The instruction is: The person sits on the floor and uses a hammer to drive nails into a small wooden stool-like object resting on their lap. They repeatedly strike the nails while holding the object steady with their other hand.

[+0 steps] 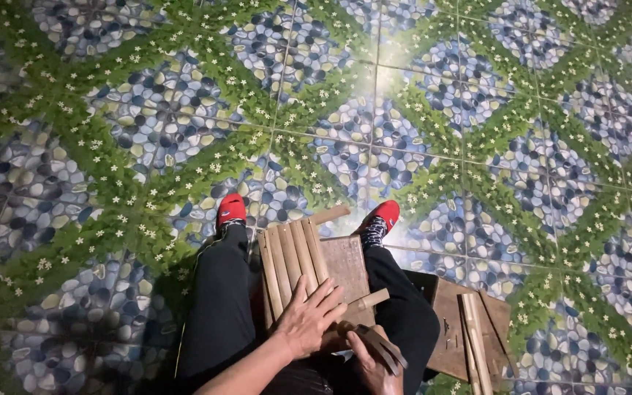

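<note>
Left hand [309, 318]: flat, fingers spread, pressing bamboo slats [290, 263] on wooden board [345, 267].
Right hand [367, 362]: clenched around bamboo sticks [382, 344].
Floor [477, 110]: patterned tiles.

Pale, matt split bamboo slats [290, 263] lie smooth-skinned under the left hand's fingers [325, 296]. Beneath them, a brown wooden board [347, 265] looks dull and worn. The right hand's fingers [366, 357] close round a bundle of thin matt bamboo strips [382, 344]. Beyond the fingertips, the glossy ceramic floor tiles [404, 95] with a printed pebble-and-leaf pattern reflect light.
</note>
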